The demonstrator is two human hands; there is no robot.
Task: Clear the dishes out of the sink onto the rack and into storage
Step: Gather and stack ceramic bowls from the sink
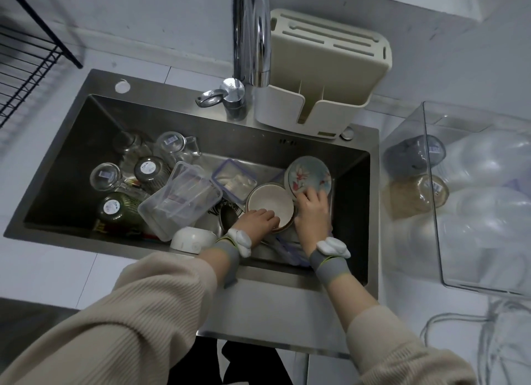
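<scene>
Dishes fill the steel sink (71, 143). At its near edge a white bowl (192, 239) lies upside down. Just past it, near the right side, the left hand (256, 219) curls its fingers over the rim of a cream bowl (270, 205), and the right hand (311, 209) presses bent fingers on a flowered plate (309, 174) leaning beside it. A clear box (179, 198) sits in the middle, with glasses (172, 145) lying toward the far left corner. Behind the far edge stand the tap (251, 34) and a cream holder (324, 74).
</scene>
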